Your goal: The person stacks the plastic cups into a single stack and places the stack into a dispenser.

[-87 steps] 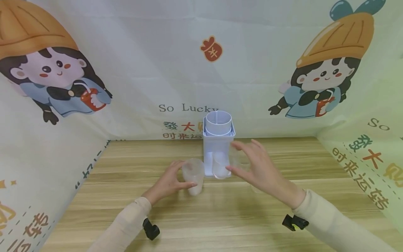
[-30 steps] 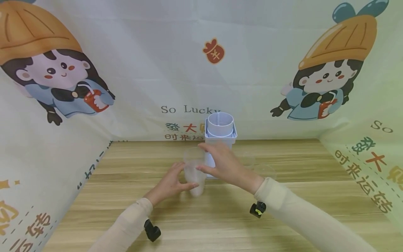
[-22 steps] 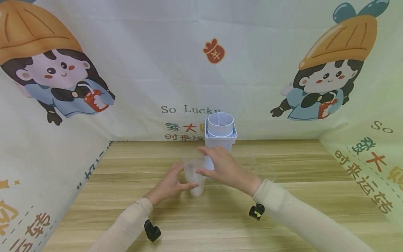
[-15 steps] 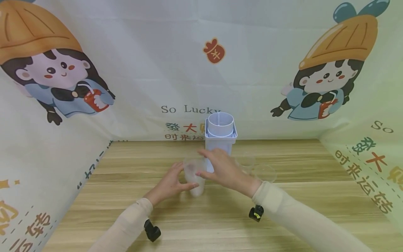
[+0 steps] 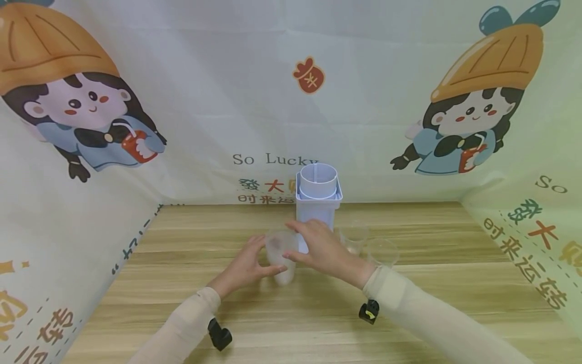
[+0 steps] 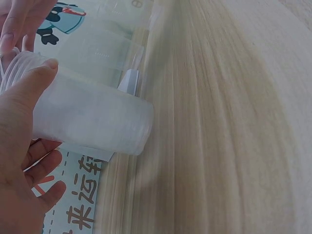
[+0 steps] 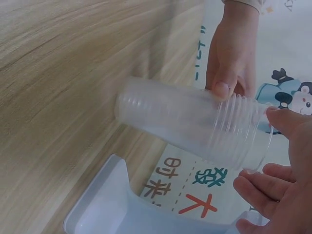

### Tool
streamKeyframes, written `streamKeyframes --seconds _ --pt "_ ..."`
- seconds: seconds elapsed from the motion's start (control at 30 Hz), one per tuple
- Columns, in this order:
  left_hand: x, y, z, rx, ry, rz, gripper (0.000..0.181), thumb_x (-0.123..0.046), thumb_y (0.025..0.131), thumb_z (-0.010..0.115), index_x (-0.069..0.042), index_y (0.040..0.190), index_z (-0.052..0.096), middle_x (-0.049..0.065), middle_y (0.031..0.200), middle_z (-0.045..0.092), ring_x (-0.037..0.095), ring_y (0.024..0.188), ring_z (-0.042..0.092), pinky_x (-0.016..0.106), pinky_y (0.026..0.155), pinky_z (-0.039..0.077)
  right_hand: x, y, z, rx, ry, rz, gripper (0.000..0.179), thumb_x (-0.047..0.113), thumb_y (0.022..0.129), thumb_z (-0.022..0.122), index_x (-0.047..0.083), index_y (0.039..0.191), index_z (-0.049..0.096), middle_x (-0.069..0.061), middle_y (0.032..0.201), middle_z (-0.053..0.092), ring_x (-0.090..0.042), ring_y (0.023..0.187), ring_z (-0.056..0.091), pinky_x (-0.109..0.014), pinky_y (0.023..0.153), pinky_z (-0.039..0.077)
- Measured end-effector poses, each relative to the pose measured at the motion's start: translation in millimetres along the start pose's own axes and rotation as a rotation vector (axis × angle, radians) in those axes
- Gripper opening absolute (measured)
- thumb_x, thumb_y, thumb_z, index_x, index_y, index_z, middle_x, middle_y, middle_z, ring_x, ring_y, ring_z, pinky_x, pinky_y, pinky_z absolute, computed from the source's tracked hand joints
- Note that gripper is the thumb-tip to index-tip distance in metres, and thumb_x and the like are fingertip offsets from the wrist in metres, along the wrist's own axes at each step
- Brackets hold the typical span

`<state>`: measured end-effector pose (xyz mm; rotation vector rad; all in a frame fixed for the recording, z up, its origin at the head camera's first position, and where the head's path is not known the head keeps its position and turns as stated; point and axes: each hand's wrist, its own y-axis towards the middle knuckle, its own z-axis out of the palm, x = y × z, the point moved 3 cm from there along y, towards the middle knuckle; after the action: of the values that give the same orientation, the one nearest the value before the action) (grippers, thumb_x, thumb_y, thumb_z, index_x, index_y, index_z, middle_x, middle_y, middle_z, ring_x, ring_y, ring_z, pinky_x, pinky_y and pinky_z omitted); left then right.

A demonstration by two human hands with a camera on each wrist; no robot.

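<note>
Head view: your cup stack (image 5: pixel 276 248) is translucent, frosty plastic, wide at the mouth and narrower at the base. It's upright over the wood-grain table (image 5: pixel 273 328), just in front and to the left of the pale lavender dispenser (image 5: pixel 318 209). Your left hand (image 5: pixel 241 267) is on its left side, thumb across the front. Your right hand (image 5: pixel 325 251) is at the mouth, thumb and index well apart. Two clear cups (image 5: pixel 354 233) (image 5: pixel 383 251) sit past your right wrist.

Left wrist view: stack is cloudy, ridged at the rims. Your left thumb lies over the side just below the rims, fingers wrapped round the far side, so that's a firm grip. Can't tell if the base touches the table.

Right wrist view: several nested rims, close-set rings. Your right thumb and index are clamped across the rim of the top cup (image 7: pixel 262 142), spread as wide as its mouth; the other fingers trail loosely alongside.
</note>
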<state>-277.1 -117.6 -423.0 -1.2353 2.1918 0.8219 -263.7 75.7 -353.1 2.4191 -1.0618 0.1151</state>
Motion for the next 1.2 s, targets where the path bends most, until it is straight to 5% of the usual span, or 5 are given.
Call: streamKeyframes --seconds 1.2 --pt "-5.3 3.1 6.9 -0.013 -0.026 0.014 0.067 -0.035 0.076 0.085 -0.015 0.134 0.058 0.006 0.131 0.062 0.027 0.125 0.049 0.054 0.108 0.043 -5.4 -8.3 1.3 -0.005 -0.009 -0.009 0.064 0.037 0.085 0.076 0.004 0.135 0.056 -0.01 0.115 0.071 -0.026 0.104 0.065 -0.043 0.096 0.05"
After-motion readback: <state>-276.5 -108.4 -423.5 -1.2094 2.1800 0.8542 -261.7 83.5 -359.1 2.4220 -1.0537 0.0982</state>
